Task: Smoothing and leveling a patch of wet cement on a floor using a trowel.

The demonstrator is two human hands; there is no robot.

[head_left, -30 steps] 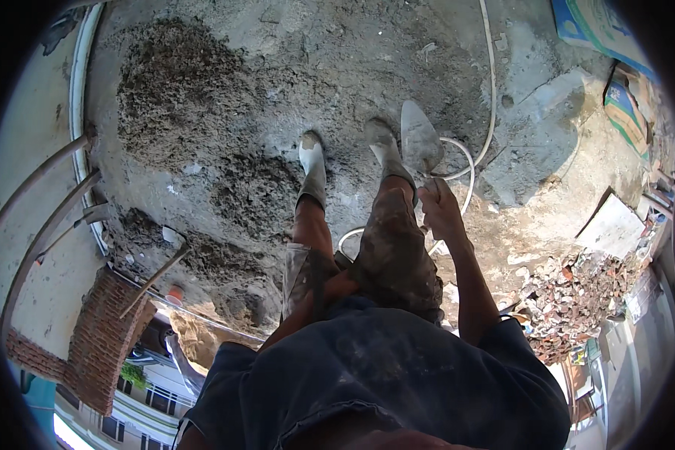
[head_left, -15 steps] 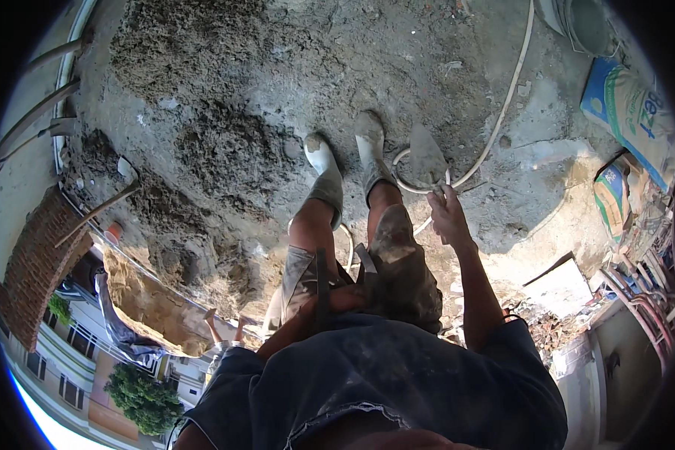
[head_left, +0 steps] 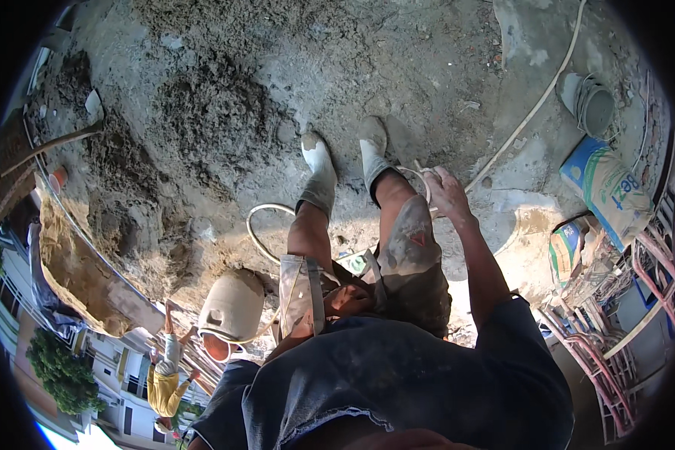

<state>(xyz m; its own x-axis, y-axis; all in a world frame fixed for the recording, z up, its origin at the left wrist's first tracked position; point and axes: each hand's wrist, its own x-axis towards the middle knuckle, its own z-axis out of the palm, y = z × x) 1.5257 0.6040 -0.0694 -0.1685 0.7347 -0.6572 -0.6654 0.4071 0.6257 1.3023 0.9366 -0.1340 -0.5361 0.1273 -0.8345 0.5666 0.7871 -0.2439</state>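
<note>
My right hand is closed out in front of my right knee. In it is the pale, thin neck of a trowel, whose grey blade is hard to pick out against the wet ground. A pale hose passes close behind that hand and curls in a loop beside my left shin. My left hand is down at my lap between the thighs, in shade, its fingers mostly hidden by cloth and straps. Dark wet mortar lies heaped on the ground ahead of my boots and to the left.
Grey buckets and blue-and-white sacks stand on the right, near pink pipes. On the left are a long-handled tool and a white container. Another person in a yellow top is behind at left.
The view has shifted, bringing the white container and the other person into sight. My right hand stays closed; the trowel blade, plainly visible before, has turned and is now barely visible.
</note>
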